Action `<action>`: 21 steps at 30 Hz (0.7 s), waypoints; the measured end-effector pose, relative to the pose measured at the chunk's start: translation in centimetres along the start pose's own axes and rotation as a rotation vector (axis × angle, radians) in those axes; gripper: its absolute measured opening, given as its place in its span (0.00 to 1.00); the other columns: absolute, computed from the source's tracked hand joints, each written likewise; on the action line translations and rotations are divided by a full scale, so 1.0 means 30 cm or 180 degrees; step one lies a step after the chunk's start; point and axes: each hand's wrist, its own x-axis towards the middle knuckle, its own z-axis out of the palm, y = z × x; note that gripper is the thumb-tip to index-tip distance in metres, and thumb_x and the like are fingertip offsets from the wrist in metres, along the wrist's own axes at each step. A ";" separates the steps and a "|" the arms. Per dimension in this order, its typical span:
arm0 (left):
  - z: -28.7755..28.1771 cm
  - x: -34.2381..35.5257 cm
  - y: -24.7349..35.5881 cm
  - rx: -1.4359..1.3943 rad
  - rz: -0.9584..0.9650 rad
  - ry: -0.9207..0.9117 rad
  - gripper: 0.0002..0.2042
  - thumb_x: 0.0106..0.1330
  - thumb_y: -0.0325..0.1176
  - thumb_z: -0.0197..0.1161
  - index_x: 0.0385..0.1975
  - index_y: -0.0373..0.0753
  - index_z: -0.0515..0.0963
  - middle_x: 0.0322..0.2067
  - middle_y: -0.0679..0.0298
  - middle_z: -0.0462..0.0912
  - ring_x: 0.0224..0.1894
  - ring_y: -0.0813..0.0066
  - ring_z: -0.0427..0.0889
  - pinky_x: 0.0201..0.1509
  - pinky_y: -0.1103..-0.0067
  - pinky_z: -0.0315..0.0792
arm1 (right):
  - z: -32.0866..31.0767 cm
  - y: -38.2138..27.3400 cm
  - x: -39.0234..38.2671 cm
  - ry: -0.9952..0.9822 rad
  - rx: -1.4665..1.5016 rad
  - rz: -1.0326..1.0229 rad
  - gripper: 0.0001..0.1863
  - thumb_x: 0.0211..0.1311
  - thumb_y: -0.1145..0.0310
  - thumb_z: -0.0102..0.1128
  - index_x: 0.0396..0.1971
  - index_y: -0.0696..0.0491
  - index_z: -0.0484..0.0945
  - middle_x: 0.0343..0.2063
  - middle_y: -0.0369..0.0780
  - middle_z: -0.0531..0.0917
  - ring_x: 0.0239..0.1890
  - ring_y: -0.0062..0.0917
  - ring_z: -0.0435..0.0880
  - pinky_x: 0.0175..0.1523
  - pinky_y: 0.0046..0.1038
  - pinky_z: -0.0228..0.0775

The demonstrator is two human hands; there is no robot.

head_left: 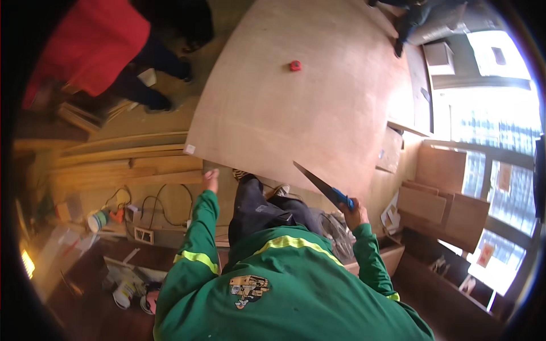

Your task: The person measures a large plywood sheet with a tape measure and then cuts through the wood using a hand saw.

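My right hand (355,213) is closed round the blue handle of a handsaw (318,183). The saw's dark, tapering blade points up and to the left, over the near edge of a large plywood sheet (273,113). Whether its teeth touch the wood cannot be made out. My left hand (211,180) is held out just below the sheet's near left corner, apart from it, fingers loosely apart and nothing visible in them. A small white label (189,149) sits on that corner. Farther back on the sheet lies a red tape measure (295,66).
Long timber boards (114,170) lie at the left, with black cables (159,204) nearby. A person in a red top (108,45) is at the far left; another person (412,23) is at the far right. Wooden panels (441,170) lean by the bright windows. Dark bins (136,261) stand around me.
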 end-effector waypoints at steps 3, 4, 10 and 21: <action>0.195 0.102 0.223 -0.1282 0.0061 0.0423 0.33 0.56 0.57 0.58 0.60 0.54 0.57 0.56 0.58 0.58 0.36 0.69 0.67 0.41 0.75 0.69 | -0.018 -0.134 0.096 0.0401 0.0571 -0.0104 0.21 0.53 0.53 0.57 0.36 0.56 0.75 0.26 0.49 0.79 0.32 0.37 0.80 0.37 0.35 0.69; 0.199 0.066 0.100 -0.1240 -0.0184 0.0552 0.34 0.56 0.58 0.57 0.61 0.56 0.55 0.57 0.58 0.56 0.40 0.68 0.66 0.44 0.74 0.68 | -0.011 -0.105 0.064 0.0342 0.0557 0.0003 0.20 0.53 0.54 0.57 0.35 0.57 0.75 0.24 0.49 0.79 0.30 0.38 0.80 0.36 0.34 0.69; 0.449 0.050 -0.081 -0.1413 -0.0922 0.0554 0.42 0.52 0.67 0.52 0.65 0.61 0.43 0.66 0.61 0.41 0.63 0.63 0.49 0.62 0.65 0.50 | 0.096 -0.002 0.033 0.0422 0.1397 0.0365 0.10 0.56 0.65 0.58 0.33 0.55 0.75 0.16 0.31 0.70 0.17 0.16 0.66 0.23 0.22 0.58; 0.581 0.285 -0.299 -0.1741 0.0308 -0.0323 0.37 0.58 0.66 0.45 0.62 0.49 0.53 0.63 0.67 0.56 0.64 0.63 0.54 0.64 0.57 0.49 | 0.104 0.125 0.063 0.0189 0.2119 0.0599 0.15 0.57 0.64 0.57 0.39 0.58 0.73 0.21 0.37 0.75 0.25 0.19 0.71 0.31 0.24 0.64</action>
